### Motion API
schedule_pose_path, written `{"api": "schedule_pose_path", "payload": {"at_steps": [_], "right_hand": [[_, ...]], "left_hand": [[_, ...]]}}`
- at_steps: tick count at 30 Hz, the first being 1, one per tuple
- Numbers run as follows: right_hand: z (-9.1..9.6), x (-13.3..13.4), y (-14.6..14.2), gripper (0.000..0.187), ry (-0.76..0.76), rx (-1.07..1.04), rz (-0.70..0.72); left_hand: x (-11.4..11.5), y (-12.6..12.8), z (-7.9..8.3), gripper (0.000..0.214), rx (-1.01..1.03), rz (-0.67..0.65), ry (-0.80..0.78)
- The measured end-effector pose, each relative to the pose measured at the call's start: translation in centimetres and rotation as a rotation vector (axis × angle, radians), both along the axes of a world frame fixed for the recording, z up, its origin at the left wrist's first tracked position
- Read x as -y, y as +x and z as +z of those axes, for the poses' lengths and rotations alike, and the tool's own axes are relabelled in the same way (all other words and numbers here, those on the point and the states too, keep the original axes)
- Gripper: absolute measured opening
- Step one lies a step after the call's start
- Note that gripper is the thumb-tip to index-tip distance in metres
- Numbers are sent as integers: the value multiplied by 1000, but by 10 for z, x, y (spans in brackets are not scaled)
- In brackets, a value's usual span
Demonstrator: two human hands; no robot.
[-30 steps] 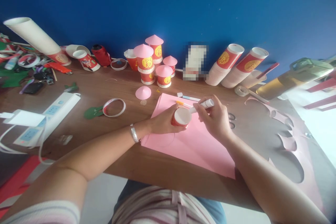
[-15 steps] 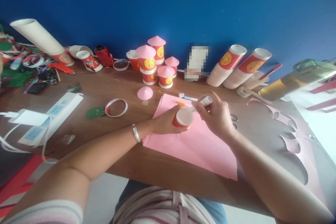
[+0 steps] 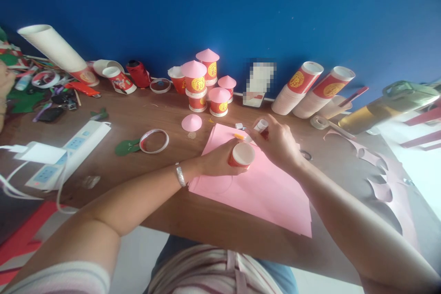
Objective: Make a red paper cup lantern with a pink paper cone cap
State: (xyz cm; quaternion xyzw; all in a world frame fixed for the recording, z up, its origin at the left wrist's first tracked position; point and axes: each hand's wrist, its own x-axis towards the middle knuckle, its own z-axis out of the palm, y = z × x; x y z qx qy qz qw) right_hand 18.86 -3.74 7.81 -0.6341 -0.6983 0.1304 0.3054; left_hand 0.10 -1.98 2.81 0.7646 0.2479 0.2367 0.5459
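My left hand (image 3: 222,160) is wrapped round a red paper cup (image 3: 243,154), which stands upside down with its pale base facing up. Just right of the cup, my right hand (image 3: 277,140) grips a white glue stick (image 3: 261,125) at a slant; its lower end lies close to the cup, and contact is hard to make out. Both hands are over pink paper sheets (image 3: 268,202), where a faint drawn curve shows. Near the glue stick lie an orange-tipped pen (image 3: 239,136) and a small white cap (image 3: 239,126).
Red cups with pink cone tops (image 3: 194,71) stand behind, with a loose pink cone (image 3: 191,122) before them. Paper cup stacks (image 3: 298,85) lean at the right, near cut pink scraps (image 3: 382,188). A power strip (image 3: 69,156) lies left. Another person's hand (image 3: 5,82) shows at the far left.
My right hand has shifted slightly left and lower, turning the glue stick so that more of it is hidden behind the fingers. My left hand keeps hold of the cup, nearly still.
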Motion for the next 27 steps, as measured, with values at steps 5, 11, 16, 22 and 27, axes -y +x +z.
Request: {"api": "schedule_pose_path", "payload": {"at_steps": [5,11,16,22,27], "right_hand": [[6,4,-1,28,19,7,48],[3,2,-7,22,9,64,97],[2,-5,-12,23,21,89,109],[-3,-8,-11,21,37,69,82],[0,-1,-5,25,66,12,100]], "left_hand": [[-1,-1,-1,28,-5,-32,-7],[0,1,2,25,41,-74,-49],[0,0,-1,35,33,-41,-63],[0,-1,-1,33,5,-16,-37],[0,0,1,23,-17,-31,7]]}}
